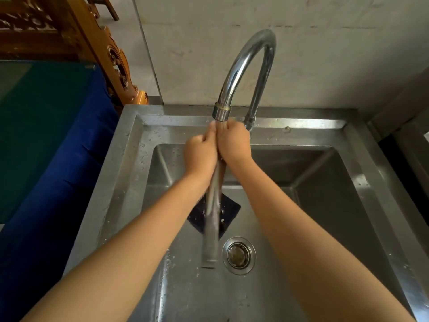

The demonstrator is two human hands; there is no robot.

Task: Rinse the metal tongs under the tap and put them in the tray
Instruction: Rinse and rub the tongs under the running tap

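The metal tongs (211, 219) hang almost upright over the steel sink (362, 205), their far end right under the spout of the curved chrome tap (246, 66). My left hand (200, 154) grips the tongs' upper part from the left. My right hand (234, 142) grips the same part from the right, pressed against the left hand. Water runs from the spout onto my fingers. The near end of the tongs is blurred and hangs close to the round drain (239, 255). No tray is in view.
A dark square mat (228, 211) lies on the sink floor behind the tongs. A blue-covered table (53, 147) with a green top stands to the left, carved wooden furniture (116, 63) behind it. A grey wall backs the sink.
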